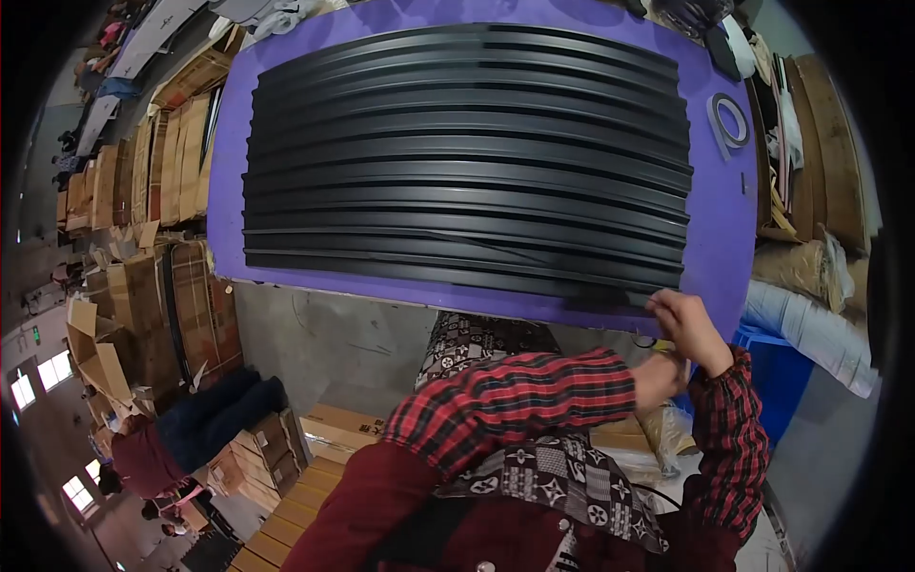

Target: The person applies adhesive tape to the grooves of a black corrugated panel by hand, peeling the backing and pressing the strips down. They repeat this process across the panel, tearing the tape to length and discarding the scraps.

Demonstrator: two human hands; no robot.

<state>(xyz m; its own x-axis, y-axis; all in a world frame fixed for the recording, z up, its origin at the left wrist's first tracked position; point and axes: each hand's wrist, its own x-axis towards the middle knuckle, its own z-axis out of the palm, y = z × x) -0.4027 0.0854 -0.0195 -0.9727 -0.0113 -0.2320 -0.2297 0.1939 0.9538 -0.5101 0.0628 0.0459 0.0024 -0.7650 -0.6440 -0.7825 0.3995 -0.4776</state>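
Several long black ribbed strips [467, 162] lie side by side across the purple tabletop [720, 219], forming one broad panel. At the near right corner of this panel is my right hand [694, 329], its fingers pinched together against the end of the nearest strip. Whatever sits between those fingertips is too small to make out. My left hand [660, 381] is below the table edge, close to my right wrist, with its fingers mostly hidden. A small dark ring-shaped thing [644, 340] shows just above it, only partly visible.
A roll of grey tape [728, 124] lies at the table's right side. Beyond it are a blue bin [777, 377] and a wrapped roll [810, 334]. Cardboard boxes [195, 305] stand at left, near another person [181, 439]. A slatted wooden surface [295, 510] is below.
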